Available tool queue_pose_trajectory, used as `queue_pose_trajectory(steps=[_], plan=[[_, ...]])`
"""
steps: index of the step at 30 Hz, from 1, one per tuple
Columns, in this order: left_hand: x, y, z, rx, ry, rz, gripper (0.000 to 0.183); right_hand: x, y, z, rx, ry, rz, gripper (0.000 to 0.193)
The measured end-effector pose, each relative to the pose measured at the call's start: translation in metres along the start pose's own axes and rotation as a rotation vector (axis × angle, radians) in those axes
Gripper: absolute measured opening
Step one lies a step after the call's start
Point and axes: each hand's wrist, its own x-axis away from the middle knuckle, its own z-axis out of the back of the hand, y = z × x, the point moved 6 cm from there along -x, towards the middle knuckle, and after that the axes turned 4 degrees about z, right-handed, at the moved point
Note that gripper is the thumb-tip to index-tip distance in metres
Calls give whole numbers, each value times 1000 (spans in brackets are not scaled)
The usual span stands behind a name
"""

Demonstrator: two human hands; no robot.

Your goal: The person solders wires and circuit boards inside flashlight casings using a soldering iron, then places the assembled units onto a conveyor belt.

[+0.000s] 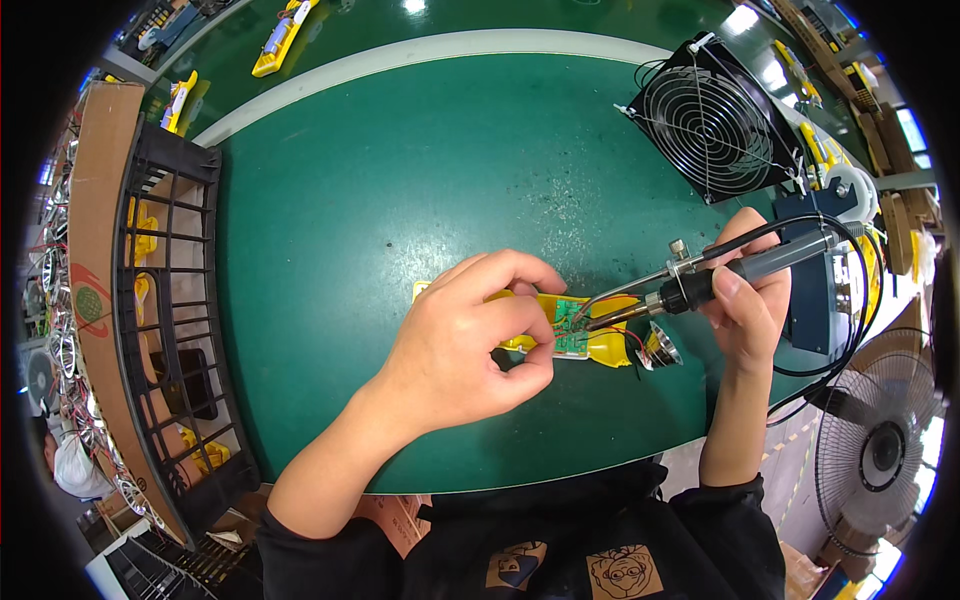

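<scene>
A yellow plastic housing (608, 348) lies on the green mat, with a green circuit board (572, 338) and thin red and black wires in it. My left hand (470, 330) curls over its left part, fingers bent and thumb close to the board's near edge. Whether a wire is also between those fingertips is hidden. My right hand (748, 305) grips a soldering iron (690, 290) that has a thin metal feed tube clamped along it. The iron's tip meets the board area near my left fingertips. A round silver lamp reflector (660, 346) hangs on wires at the housing's right end.
A black fan with a wire guard (712, 130) stands at the far right. Beside my right hand is a dark blue box (808, 300) with looping black cable. On the left stands a black plastic crate (180, 330) holding yellow parts. Other yellow housings (284, 38) lie beyond a white rail.
</scene>
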Motion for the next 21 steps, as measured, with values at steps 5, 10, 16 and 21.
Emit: queue_pose_trajectory(steps=[5,10,16,21], plan=[[0,0,-1,-27,7,-3,9,1,0,0,3,0,-12,18],[0,0,-1,-31,9,6,9,1,1,0,5,-19,-12,16],[0,0,-1,-33,15,8,9,1,0,0,0,-13,14,15],[0,1,-2,-36,31,-3,10,1,-1,0,-6,-10,19,15]])
